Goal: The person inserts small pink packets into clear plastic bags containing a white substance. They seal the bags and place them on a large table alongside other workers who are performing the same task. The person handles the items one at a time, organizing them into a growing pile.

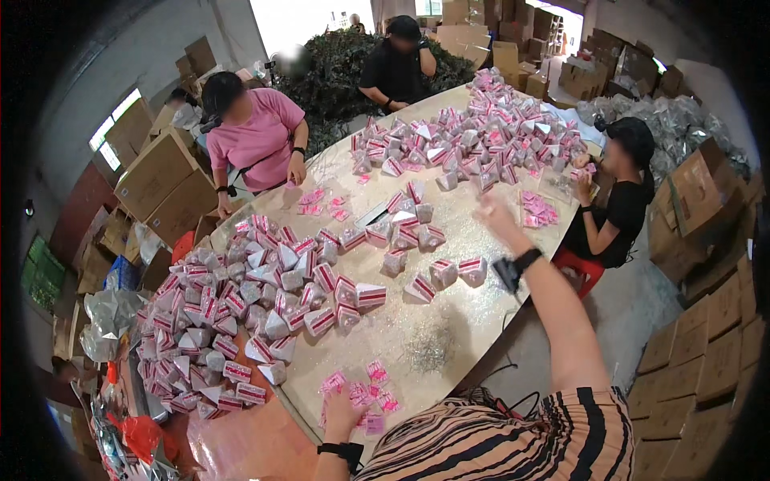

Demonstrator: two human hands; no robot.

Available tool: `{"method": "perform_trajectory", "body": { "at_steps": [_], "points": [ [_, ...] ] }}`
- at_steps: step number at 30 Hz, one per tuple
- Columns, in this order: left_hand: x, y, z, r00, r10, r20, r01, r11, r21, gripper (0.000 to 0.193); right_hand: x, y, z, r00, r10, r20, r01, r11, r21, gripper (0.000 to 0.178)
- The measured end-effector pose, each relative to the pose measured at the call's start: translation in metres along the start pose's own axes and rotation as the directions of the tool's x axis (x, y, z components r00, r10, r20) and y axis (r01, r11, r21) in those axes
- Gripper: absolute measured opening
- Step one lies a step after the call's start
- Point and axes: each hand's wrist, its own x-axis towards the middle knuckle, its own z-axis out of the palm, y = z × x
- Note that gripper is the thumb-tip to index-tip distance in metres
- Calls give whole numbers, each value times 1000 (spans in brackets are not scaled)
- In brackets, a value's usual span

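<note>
My left hand (342,414) lies at the table's near edge, fingers stretched over small pink packets (375,394). My right arm reaches across the table, and the right hand (499,220) hovers over its middle. Its fingers look extended and slightly blurred, with nothing visible in them. Left of and below that hand, several wedge-shaped pieces like cake slices (405,236) lie loose, pale-sided with red-and-white striped bands. A large heap of the same wedges (265,293) covers the table's left side. Another heap (481,136) fills the far end.
One person in pink (258,132) stands at the far left side; another in black (399,64) is at the back. A third person (618,192) sits at the right beside a tray of pink packets (539,210). Silvery bits (430,346) lie on the table (473,321). Stacked cartons (698,361) stand right.
</note>
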Motion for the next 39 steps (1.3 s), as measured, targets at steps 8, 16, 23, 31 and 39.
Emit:
{"method": "perform_trajectory", "body": {
  "at_steps": [8, 16, 23, 31, 39],
  "points": [
    [3, -9, 16, 973, 127, -191, -106, 988, 115, 43, -209, -96, 76, 514, -65, 855, 181, 983, -34, 25],
    [13, -14, 18, 944, 112, -311, -96, 993, 66, 16, -247, -78, 115, 621, -94, 778, 199, 979, -40, 11],
    [14, -21, 13, 933, 41, -356, -67, 996, -63, 10, -231, -93, 104, 614, -58, 787, 196, 977, -81, 11],
    [13, -22, -1, 885, -141, -443, -19, 941, -338, 15, -219, -93, 100, 702, -96, 706, 123, 992, 12, 9],
    [10, -20, -24, 837, -258, -483, -40, 851, -524, 20, -224, -87, 117, 708, 21, 706, -57, 998, 27, 12]
  ]
}}
